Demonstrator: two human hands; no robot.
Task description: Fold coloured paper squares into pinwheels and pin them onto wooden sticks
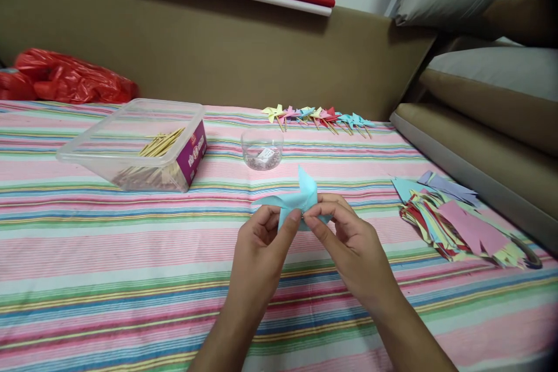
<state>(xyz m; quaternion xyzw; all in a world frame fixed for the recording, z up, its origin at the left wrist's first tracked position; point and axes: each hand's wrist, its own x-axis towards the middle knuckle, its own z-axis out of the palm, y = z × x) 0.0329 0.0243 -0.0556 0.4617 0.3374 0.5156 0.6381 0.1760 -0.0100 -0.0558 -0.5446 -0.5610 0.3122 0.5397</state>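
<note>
A light blue paper pinwheel (pixel 300 196), partly folded, is held above the striped bed sheet (pixel 108 256). My left hand (pixel 261 247) pinches its centre with thumb and forefinger. My right hand (pixel 349 241) pinches the same piece from the right, fingertips meeting those of the left. One paper flap points up, others stick out to the sides. Both hands are closed on the paper.
A clear plastic box (pixel 135 142) with wooden sticks lies at the left. A small clear round tub (pixel 262 149) stands behind the hands. Finished paper pinwheels (pixel 316 116) line the back. A pile of cut coloured paper (pixel 453 224) lies right. Red plastic bag (pixel 65 78) far left.
</note>
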